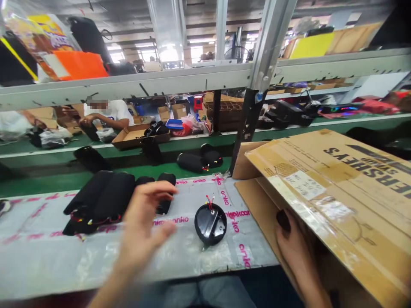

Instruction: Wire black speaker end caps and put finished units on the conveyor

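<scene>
My left hand [141,222] hovers above the plastic-covered bench, fingers apart and curved, nothing in it. Just right of it lies a round black plastic part [210,224] with a diagonal ridge and short red and white wires at its top. My right hand [293,241] reaches into the open side of a cardboard box [321,167]. A dark rounded object [283,220] shows at its thumb; the rest of that object and most of the fingers are hidden. Behind my left hand lie several black fabric-covered cylinders [105,194] with thin wires at their ends.
More black cylinders [192,161] lie on the green surface beyond the bench [96,256]. A metal post [247,115] and a shelf beam [160,81] cross in front. Across the line a person [111,115] works near an open cardboard tray [135,137].
</scene>
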Demonstrator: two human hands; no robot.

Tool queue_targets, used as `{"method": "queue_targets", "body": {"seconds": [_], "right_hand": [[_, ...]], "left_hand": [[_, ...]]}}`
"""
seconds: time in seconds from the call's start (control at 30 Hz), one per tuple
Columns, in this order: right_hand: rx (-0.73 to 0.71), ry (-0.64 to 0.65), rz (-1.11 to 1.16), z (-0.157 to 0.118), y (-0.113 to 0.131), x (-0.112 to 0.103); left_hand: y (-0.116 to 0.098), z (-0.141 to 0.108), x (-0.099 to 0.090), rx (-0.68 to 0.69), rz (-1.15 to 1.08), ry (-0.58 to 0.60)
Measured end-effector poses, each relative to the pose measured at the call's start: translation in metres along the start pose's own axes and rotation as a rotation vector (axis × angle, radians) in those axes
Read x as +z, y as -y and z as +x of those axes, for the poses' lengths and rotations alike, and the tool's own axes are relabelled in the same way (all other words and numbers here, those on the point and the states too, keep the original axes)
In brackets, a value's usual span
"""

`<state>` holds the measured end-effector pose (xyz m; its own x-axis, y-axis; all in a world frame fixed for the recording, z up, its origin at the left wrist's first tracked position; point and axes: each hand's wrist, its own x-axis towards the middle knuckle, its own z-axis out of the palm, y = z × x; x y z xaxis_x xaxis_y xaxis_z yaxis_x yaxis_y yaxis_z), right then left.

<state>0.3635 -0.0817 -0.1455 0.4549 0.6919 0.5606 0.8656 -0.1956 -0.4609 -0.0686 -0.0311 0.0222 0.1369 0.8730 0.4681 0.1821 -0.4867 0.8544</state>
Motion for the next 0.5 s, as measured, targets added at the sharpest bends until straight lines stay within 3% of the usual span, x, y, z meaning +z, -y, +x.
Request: {"method": "queue_targets", "body": {"seconds": [0.07,0.13,0.17,0.27,0.37,0.43,0.5], "right_hand": [[0.044,0.041,0.043,-0.001,0.003,0.001],[0.084,0.091,0.106,0.0,0.017,0.001],[0.092,0.125,0.145,0.002,0.028,0.002],[0.023,0.251,0.246,0.01,0.066,0.008],[-0.086,0.32,0.26,0.021,0.096,0.011],[-0.075,0.334,0.324,0.028,0.11,0.006],[0.021,0.363,0.491,0.032,0.124,-0.005]], "left_hand": [[0.009,0.017,0.061,-0.082,0.061,0.201],[0.024,0.011,0.101,-0.14,0.109,0.229],[0.033,0.005,0.11,-0.153,0.131,0.212],[0.048,0.003,0.108,-0.131,0.088,0.275],[0.047,0.027,0.082,-0.107,-0.022,0.521],[0.039,0.049,0.067,-0.15,-0.062,0.659],[0.03,0.071,0.061,-0.209,-0.046,0.725]]}}
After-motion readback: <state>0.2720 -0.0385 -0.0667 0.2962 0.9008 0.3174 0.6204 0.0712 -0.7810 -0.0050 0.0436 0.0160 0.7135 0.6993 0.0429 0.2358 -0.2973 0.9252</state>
